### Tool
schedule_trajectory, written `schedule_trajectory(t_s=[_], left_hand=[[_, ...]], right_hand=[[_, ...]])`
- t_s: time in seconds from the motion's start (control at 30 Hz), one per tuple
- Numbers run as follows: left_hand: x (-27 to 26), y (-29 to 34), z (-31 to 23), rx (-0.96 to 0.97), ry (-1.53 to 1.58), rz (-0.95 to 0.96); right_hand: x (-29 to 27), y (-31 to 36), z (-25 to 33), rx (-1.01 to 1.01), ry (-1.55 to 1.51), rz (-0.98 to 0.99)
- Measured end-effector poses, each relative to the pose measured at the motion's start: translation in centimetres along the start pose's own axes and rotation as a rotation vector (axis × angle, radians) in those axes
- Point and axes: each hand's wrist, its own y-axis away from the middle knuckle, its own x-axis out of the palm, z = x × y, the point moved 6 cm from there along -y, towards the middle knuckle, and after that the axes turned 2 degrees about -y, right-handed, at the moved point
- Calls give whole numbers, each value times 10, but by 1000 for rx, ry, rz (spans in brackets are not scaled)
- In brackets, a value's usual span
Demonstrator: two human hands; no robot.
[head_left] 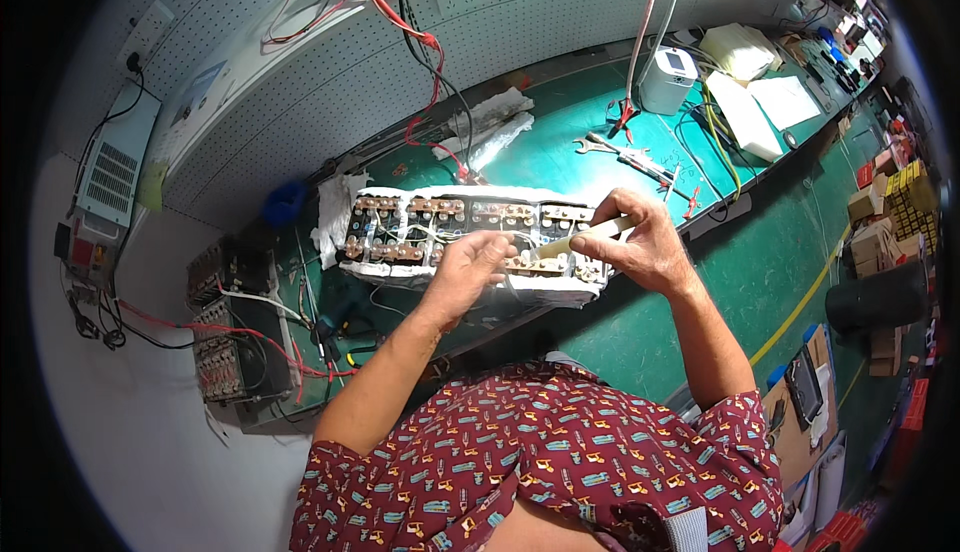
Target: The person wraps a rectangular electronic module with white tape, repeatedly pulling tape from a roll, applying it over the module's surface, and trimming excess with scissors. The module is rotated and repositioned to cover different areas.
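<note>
A long battery pack (478, 206) lies in front of me, wrapped in white padding along its sides. Copper-coloured bars and bolted terminals run in rows along its top, with thin pale wires among them. My right hand (640, 242) is closed round a pale cream, stick-like tool (568, 245) whose far end points down toward the terminals at the pack's right part. Over the pack's near middle, my left hand (465, 274) has its thumb and fingers drawn together close to the tool's tip. Whatever lies between those fingertips is too small to make out.
Spanners (625, 155) and red clips lie behind the pack on the green bench (575, 102). A white device (669, 82) and papers (785, 102) stand farther right. At left are another battery block (222, 352) and red cables. Red and black leads (436, 72) hang behind.
</note>
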Motion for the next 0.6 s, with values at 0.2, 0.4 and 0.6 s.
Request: schedule_trajectory(t_s=[0.2,0.4,0.6], left_hand=[[21,0,2,-6,229,45],[-18,-10,-13,85,-83,-56],[-95,-51,-44,115,-398,-44]], right_hand=[[-7,-14,5,-34,-6,61],[-6,-50,6,-27,28,187],[-1,-57,35,-79,-32,305]])
